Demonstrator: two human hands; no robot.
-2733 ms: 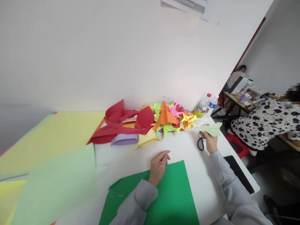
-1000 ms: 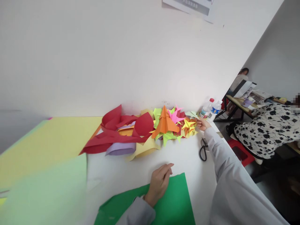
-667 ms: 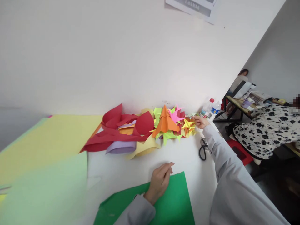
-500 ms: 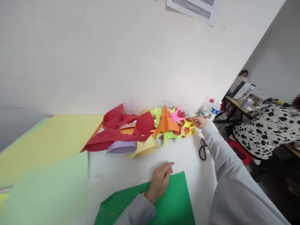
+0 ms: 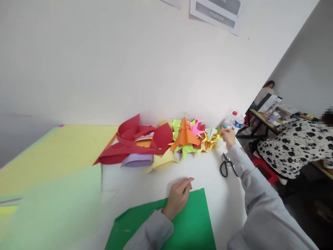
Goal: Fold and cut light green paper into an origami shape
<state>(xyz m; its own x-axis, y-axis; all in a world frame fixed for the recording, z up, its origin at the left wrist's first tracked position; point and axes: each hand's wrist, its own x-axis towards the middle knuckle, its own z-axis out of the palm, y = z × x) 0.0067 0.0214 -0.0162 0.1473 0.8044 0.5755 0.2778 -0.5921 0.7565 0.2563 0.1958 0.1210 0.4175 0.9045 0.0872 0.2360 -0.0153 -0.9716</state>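
My left hand (image 5: 177,198) lies across the upper edge of a green paper sheet (image 5: 192,218), index finger stretched out, holding nothing. At the right end of a heap of folded paper, my right hand (image 5: 229,138) is held with thumb and fingers drawn together; whether a small piece is between them cannot be made out. Just left of its fingertips are a pale green folded paper (image 5: 211,133) and yellow paper stars (image 5: 210,141). A large orange folded paper plane (image 5: 184,135) stands up in the heap, beside a pink paper star (image 5: 197,127). Black-handled scissors (image 5: 225,166) lie below my right hand.
Red curved paper (image 5: 130,147), a purple strip (image 5: 137,160) and a cream piece (image 5: 162,161) lie left of the heap. Yellow (image 5: 78,142) and light green sheets (image 5: 59,201) cover the left. Two plastic bottles (image 5: 238,122) stand behind my right hand. Other people sit at the right.
My right hand has drawn back to the right from the yellow stars. The pale green folded paper now shows beside them. My left hand stays on the green sheet.
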